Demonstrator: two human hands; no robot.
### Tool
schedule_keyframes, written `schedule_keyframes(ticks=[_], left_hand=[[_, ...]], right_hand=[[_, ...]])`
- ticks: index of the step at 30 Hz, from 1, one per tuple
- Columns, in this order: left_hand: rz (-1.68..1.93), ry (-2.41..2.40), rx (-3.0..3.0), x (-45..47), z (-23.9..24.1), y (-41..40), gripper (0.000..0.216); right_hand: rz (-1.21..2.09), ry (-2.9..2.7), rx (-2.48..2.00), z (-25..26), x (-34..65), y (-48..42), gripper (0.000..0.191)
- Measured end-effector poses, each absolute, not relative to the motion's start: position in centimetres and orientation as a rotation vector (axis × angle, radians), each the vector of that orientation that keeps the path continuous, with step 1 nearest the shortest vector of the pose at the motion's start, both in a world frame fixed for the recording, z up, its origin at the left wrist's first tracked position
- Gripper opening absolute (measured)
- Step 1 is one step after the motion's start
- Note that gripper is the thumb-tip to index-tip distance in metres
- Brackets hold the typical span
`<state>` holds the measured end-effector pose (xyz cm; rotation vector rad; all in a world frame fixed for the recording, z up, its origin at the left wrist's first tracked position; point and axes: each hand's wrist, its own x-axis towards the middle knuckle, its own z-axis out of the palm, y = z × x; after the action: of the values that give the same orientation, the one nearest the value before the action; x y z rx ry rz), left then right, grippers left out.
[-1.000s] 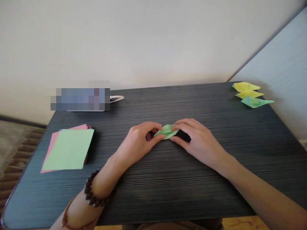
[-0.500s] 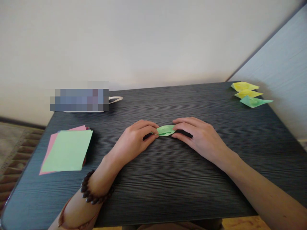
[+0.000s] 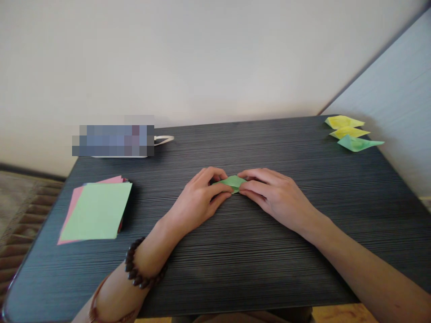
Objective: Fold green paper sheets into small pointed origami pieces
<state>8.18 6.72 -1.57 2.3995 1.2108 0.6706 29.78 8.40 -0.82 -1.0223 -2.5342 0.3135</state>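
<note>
Small and slim, the folded green origami paper bulges along its far edge, a darker crease beneath. It is mid-surface, the left hand pinching one end, the right hand the other; fingers partly cover it.

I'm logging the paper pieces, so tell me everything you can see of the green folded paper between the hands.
The green folded paper is light green, small and slim, with a curved upper edge and a darker fold toward the person. It runs crosswise above the middle of the dark table. Fingers of the left hand and right hand pinch and partly cover its ends; whether it touches the table is unclear.
</note>
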Motion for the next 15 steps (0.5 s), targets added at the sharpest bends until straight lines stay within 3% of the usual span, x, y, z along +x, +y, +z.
schedule_keyframes(ticks=[15], left_hand=[[0.614,1.240,2.416,8.43,-1.35,6.67,0.014]], right_hand=[[0.347,-2.550,-1.089,-1.13,29.44,8.28,0.023]])
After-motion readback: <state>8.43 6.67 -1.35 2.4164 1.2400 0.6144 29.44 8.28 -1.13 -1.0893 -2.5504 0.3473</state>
